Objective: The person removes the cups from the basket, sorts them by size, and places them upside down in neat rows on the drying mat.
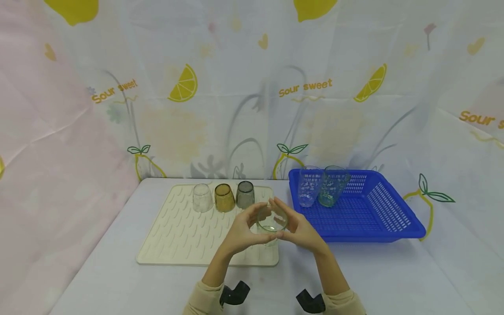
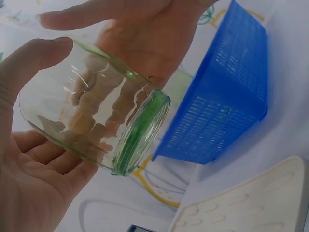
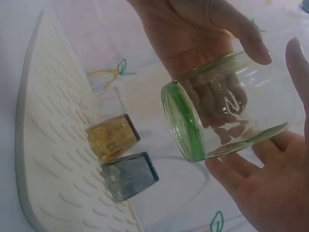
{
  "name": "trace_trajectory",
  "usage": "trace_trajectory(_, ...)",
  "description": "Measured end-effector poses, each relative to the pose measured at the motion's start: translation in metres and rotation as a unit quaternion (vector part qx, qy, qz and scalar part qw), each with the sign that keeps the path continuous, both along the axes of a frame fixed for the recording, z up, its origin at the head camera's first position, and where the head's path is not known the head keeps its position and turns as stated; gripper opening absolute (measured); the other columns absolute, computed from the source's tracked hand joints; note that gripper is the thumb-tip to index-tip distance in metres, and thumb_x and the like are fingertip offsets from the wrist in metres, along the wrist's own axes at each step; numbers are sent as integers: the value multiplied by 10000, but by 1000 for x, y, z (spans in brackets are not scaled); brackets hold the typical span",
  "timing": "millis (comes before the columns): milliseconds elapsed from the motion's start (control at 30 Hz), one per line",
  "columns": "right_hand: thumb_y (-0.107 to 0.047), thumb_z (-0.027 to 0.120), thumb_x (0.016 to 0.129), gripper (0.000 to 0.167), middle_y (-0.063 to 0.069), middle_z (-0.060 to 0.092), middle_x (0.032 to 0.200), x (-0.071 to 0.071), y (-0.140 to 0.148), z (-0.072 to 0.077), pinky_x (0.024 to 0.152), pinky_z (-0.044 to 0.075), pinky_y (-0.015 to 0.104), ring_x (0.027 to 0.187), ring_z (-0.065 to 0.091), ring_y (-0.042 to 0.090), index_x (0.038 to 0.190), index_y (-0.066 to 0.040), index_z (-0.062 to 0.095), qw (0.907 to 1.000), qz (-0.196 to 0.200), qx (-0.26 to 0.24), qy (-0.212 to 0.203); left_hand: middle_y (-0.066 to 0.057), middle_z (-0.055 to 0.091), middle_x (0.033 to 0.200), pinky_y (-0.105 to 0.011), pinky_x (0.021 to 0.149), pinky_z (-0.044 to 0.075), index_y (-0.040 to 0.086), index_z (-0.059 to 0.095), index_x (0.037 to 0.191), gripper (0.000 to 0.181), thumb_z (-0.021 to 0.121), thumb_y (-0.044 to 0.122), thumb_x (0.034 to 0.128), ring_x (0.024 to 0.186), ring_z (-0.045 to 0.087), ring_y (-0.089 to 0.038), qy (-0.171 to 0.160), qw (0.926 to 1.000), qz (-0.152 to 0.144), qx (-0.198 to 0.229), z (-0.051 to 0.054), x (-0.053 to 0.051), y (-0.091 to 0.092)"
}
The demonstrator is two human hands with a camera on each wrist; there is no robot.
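I count 6 glasses in total. My 2 hands, the left hand (image 1: 245, 229) and the right hand (image 1: 302, 229), are clamped together on 1 of them, a clear glass with a thick green base (image 1: 271, 218). It is held raised near the right edge of the mat, base lowermost, with 1 palm at each side, the fingers curled round the far side and the 2 thumbs near each other on my side.

On 1 cream ridged mat (image 1: 173, 236) I record 3 glasses in a row at the back: 1 colourless (image 1: 202, 199), 1 amber (image 1: 224, 199) and 1 grey (image 1: 246, 195).

To the right sits 1 blue basket (image 1: 354, 238), its walls perforated. It contains 2 tall glasses at its left end, 1 clear (image 1: 308, 188) and 1 green-tinted (image 1: 332, 188), both tilted. Mat and basket rest on 1 white desk (image 1: 106, 271). Behind hangs 1 lemon-printed cloth (image 1: 236, 122). I note 2 black pieces, 1 by each beige sleeve.
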State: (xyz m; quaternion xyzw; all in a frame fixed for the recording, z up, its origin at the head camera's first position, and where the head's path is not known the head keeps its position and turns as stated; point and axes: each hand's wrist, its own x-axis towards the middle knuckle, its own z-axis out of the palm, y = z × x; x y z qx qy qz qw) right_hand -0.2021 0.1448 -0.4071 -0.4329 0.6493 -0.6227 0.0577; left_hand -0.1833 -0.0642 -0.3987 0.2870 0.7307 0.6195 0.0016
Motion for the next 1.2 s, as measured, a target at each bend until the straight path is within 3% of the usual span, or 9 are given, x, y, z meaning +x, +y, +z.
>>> trace_trajectory(233,-274,715,847,930,360,124,1487,3,1,-7,1096,344,359,1365,318,127,1451,110,122,9991,121,-325,-233,-175,583,1237,-404,1012,452,-31,462,1308,665,766,71,726,1137,558,-318,226,9997,-81,85,3,0,0)
trace_trajectory(400,-146,762,800,888,392,228,1435,5,2,-16,1074,379,286,1328,401,205,1426,132,196,9964,267,-472,-645,-210,583,1211,-413,988,471,-58,460,1289,652,757,28,715,1130,556,-355,489,9982,-144,318,10,-2,-1)
trace_trajectory(600,-16,718,806,763,344,409,1346,9,-7,-27,982,483,326,1204,526,155,1382,169,252,9946,218,-521,-865,-244,574,1211,-373,1008,458,-61,453,1293,658,762,10,716,1140,551,-364,419,9981,-138,439,19,-1,-1)
trace_trajectory(800,30,686,814,647,39,556,1279,11,-16,-34,864,540,266,1102,587,147,1370,101,364,9876,208,-1153,-1044,-277,555,1223,-369,1012,453,-66,444,1299,658,760,25,729,1145,545,-370,323,9982,-168,476,21,-1,0)
trace_trajectory(967,57,662,823,567,46,561,1289,13,-18,-35,903,515,238,1142,568,150,1333,103,419,9779,310,-1706,-1170,-290,540,1228,-347,1012,455,-102,395,1322,684,747,6,746,1162,524,-387,342,9973,-272,587,20,-1,-2)
trace_trajectory(1200,54,657,831,483,26,581,1223,12,-4,-26,896,522,236,1106,579,132,1274,-103,544,9698,-21,-2008,-1382,-278,541,1236,-470,1012,438,-115,366,1339,696,734,0,759,1152,541,-399,127,9989,-206,405,16,1,-10)
